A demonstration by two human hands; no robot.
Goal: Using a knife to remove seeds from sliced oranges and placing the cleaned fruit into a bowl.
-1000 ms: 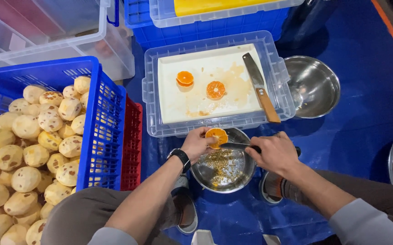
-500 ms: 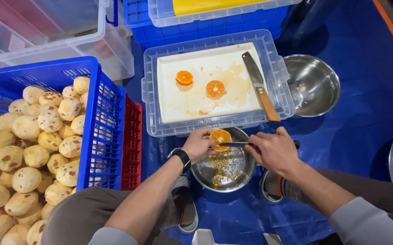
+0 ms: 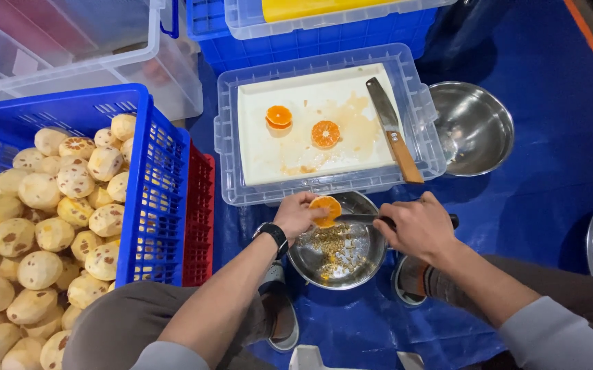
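Blue floor tarp (image 3: 550, 171) underfoot. I see my left hand (image 3: 296, 214) gripping an orange half (image 3: 326, 205) over the seed bowl (image 3: 337, 250); my right hand (image 3: 416, 226) clasps a small tool (image 3: 361, 218). Seed-scraping, I judge; next calls for steady prying.

We look straight down from head height, close over our left hand (image 3: 296, 214) and right hand (image 3: 416, 229) at centre; blue crate (image 3: 153, 178) at nine o'clock, white tray (image 3: 255, 157) at twelve.
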